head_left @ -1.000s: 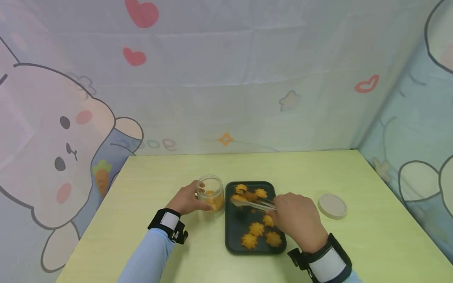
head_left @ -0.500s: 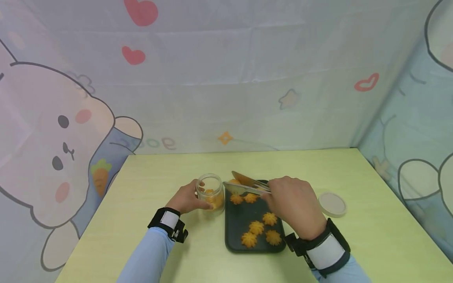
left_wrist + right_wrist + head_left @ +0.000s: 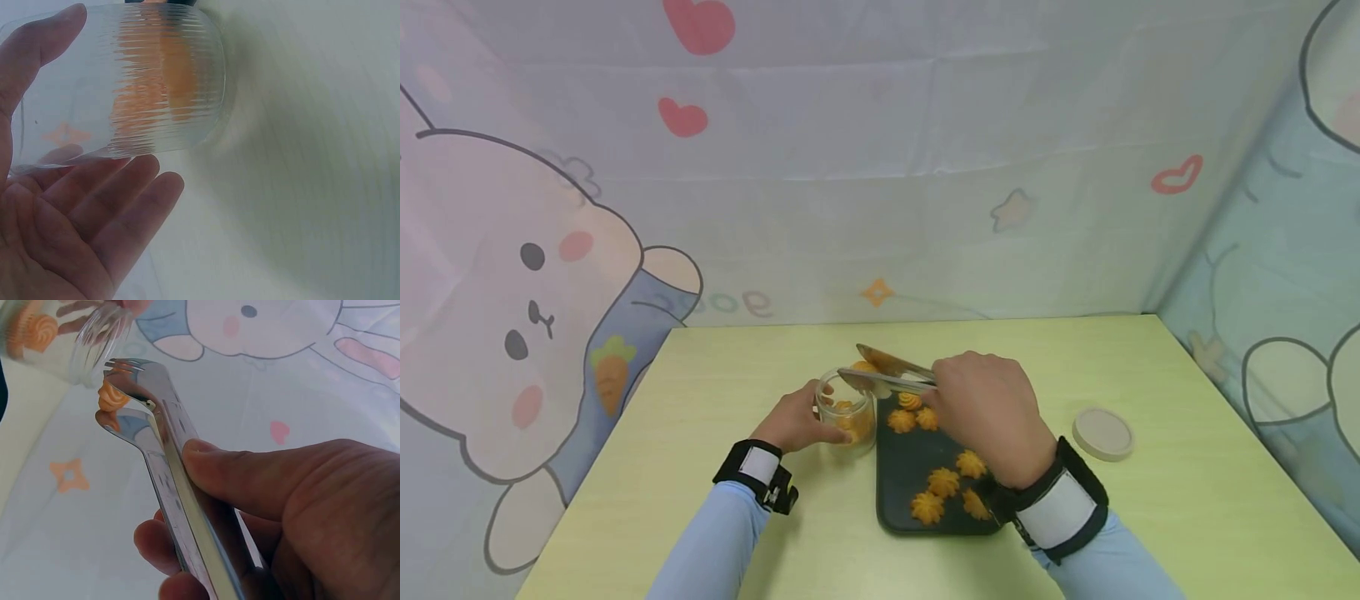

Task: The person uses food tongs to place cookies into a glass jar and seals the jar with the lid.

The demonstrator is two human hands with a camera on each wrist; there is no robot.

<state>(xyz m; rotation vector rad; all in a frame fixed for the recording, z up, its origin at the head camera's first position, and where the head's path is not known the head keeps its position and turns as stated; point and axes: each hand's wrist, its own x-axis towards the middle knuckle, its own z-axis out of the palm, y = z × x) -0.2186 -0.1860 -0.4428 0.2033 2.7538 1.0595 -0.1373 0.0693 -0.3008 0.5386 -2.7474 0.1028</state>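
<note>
My left hand [image 3: 796, 421] grips a clear glass jar [image 3: 862, 427] on the table, thumb on the near side. Piped orange cookies [image 3: 178, 75] fill its ribbed lower part in the left wrist view. With my right hand [image 3: 996, 417] I hold metal tongs [image 3: 902, 377], which reach left over the tray to the jar's mouth. Between the tong tips, a swirled orange cookie [image 3: 111, 398] is pinched right by the glass rim. Several more flower-shaped cookies [image 3: 943, 482] lie on a dark rectangular tray [image 3: 906, 467] to the jar's right, partly hidden under my right hand.
A round pale lid [image 3: 1103, 433] lies on the light yellow table [image 3: 760, 358], right of the tray. Behind the table hangs a printed cloth [image 3: 850, 167] with hearts and a cartoon rabbit; more cloth covers the right side.
The tongs have taken a cookie from the tray's far end, risen and moved left to the jar's mouth. My left hand and the jar stay in place.
</note>
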